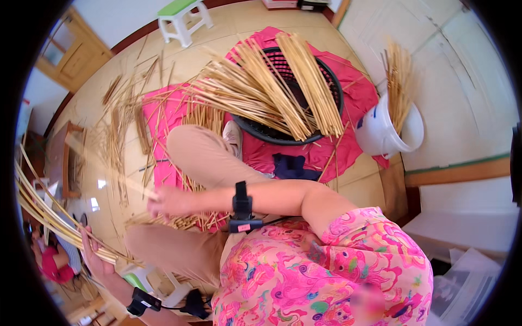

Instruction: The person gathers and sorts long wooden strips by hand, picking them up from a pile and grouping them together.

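Observation:
My left hand (97, 257), at the lower left, holds a fan of long, pale, bent plant strips (53, 216) that look like split cane or wicker. My right hand (171, 202), blurred, pinches one pale strip (118, 173) that slants up and left. Beneath it, between my knees, lie many thin cut sticks (185, 222). Beyond my knee, several bundles of peeled sticks (312, 87) rest across a round black plastic basket (340, 87) on a pink cloth (359, 110). A white bucket (373, 126) to its right holds more upright sticks (397, 81).
Loose sticks and darker strips (118, 142) litter the tiled floor at left. A dark blue cloth (291, 165) lies below the basket. A green-topped white stool (179, 14) stands at the back, another (140, 279) near my left forearm. At far left sits another person (57, 261).

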Motion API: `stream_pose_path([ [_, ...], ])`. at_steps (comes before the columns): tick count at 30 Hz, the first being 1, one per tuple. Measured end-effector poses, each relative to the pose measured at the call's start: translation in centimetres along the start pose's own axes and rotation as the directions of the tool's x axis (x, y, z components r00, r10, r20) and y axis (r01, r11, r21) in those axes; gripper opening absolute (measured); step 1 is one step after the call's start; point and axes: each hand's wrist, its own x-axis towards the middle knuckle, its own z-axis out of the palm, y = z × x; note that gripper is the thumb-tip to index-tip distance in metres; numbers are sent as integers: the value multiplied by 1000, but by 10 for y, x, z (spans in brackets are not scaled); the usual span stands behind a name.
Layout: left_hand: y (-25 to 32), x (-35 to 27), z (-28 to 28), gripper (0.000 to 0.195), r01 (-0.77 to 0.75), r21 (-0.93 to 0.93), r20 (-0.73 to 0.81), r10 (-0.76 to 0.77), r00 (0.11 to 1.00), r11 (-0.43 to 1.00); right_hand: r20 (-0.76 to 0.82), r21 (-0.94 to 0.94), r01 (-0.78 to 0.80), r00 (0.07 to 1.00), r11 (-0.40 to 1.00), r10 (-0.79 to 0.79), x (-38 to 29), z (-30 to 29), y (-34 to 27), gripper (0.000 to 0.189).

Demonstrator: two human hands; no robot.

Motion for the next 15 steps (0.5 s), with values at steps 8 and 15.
stream_pose_path([
  [8, -52, -163, -65, 21, 241, 599, -465, 87, 881, 764, -272, 2, -168, 949, 986, 162, 7, -65, 22, 15],
  [15, -118, -327, -129, 11, 576, 512, -566, -254, 784, 637, -277, -3, -241, 933, 971, 231, -4, -80, 14, 15],
])
